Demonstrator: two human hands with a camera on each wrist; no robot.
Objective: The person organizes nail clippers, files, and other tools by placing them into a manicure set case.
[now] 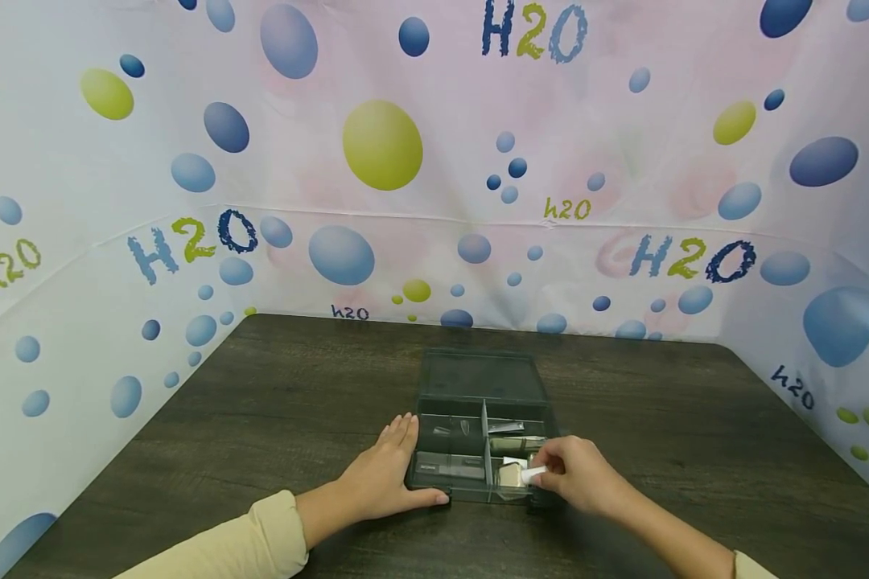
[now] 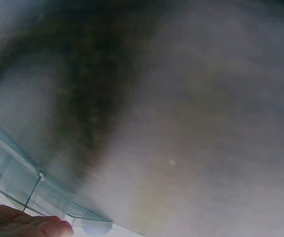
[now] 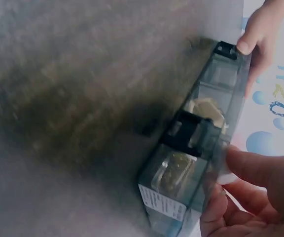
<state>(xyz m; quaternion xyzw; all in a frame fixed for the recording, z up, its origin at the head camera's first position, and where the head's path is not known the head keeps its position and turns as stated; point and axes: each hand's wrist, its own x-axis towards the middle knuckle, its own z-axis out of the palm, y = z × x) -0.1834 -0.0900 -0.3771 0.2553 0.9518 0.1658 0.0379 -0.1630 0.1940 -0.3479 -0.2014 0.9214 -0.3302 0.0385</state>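
Observation:
A transparent grey compartment box (image 1: 481, 378) stands on the table with its lid laid back. My left hand (image 1: 380, 474) rests along its left side, fingers straight, thumb on the front edge. My right hand (image 1: 579, 474) pinches the white cap of a nail polish bottle (image 1: 510, 474), beige and squarish, over the front right compartment. Behind it lie a pale gold tube-like item (image 1: 514, 444) and a silvery item like a nail clipper (image 1: 507, 427). Through the box wall, the right wrist view shows a gold glittery bottle (image 3: 174, 170) beside the beige one.
Small clear pieces (image 1: 465, 428) lie in the back left compartment, and flat grey pieces (image 1: 449, 466) in the front left one. Black latches (image 3: 189, 133) sit on the front wall. The dark wooden table (image 1: 297, 386) extends to a bubble-patterned curtain (image 1: 434, 265).

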